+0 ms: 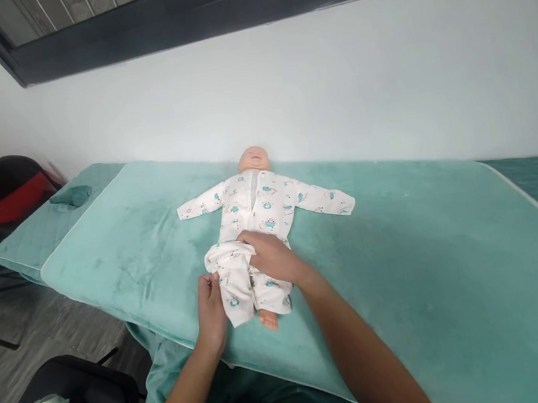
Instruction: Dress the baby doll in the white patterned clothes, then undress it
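Our left hand (210, 310) pinches the soft-looking, probably light pants (235, 297) at their edge; our right hand (273, 256) bends over the waistband (228, 251) (a good hold), grip unclear. The doll (253, 159) lies on the bed (409, 261).

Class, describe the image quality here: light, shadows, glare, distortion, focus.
Head view: even, soft light, no harsh glare on the wall; faint, soft-edged shading on the teal cover; far-right edge darkened; window frame slanted, with wide-angle stretching likely; doll readable, fine facial detail soft.
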Motion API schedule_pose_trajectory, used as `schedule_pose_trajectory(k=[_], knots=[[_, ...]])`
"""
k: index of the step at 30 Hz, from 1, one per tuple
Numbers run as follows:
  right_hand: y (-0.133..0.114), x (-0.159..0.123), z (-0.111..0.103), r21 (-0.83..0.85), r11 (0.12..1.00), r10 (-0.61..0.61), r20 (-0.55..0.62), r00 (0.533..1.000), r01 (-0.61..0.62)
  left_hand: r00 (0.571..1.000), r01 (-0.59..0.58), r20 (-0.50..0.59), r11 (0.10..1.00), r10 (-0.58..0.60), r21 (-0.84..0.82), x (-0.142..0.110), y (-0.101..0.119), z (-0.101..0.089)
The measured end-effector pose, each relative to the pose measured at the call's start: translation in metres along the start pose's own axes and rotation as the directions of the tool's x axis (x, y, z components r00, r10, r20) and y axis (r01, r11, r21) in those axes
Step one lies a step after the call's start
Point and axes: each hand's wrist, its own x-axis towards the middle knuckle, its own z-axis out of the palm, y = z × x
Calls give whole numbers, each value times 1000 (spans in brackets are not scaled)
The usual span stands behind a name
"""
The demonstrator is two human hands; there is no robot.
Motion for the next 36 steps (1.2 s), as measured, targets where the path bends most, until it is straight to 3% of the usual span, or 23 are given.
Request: schedule_pose_trajectory(k=[8,14,18,21,23,24,25,27,29,30,33,36], knots=[[5,0,8,-39,999,15,-51,999,-17,975,-215,91,968,205,131,68,-3,-6],[8,3,15,-9,999,46,-123,991,-47,939,-340,119,921,322,190,93,-1,2],[7,1,0,181,981,90,-73,993,-76,927,-367,134,917,349,155,102,7,9],[10,-3,-20,469,883,-29,10,1000,21,945,-313,114,948,306,58,109,24,8],[15,-5,-30,579,810,-49,-95,994,95,944,-307,137,951,300,30,112,40,9],[17,-6,-32,572,813,4,-200,980,114,930,-335,178,941,323,43,114,48,10],[20,-5,-32,519,849,74,-310,948,103,901,-388,237,919,362,72,115,56,14],[25,-3,-28,293,956,148,-455,878,-9,790,-555,409,816,456,162,114,69,23],[27,1,-20,-30,992,97,-450,887,-124,657,-717,577,639,485,280,109,76,36],[27,2,-16,-180,974,54,-407,912,-138,619,-766,627,543,473,345,106,78,41],[24,3,-10,-418,901,-19,-303,953,-115,608,-794,655,334,448,508,95,77,52],[21,-1,-12,-443,888,6,-261,965,-125,604,-792,636,271,480,547,88,73,53]])
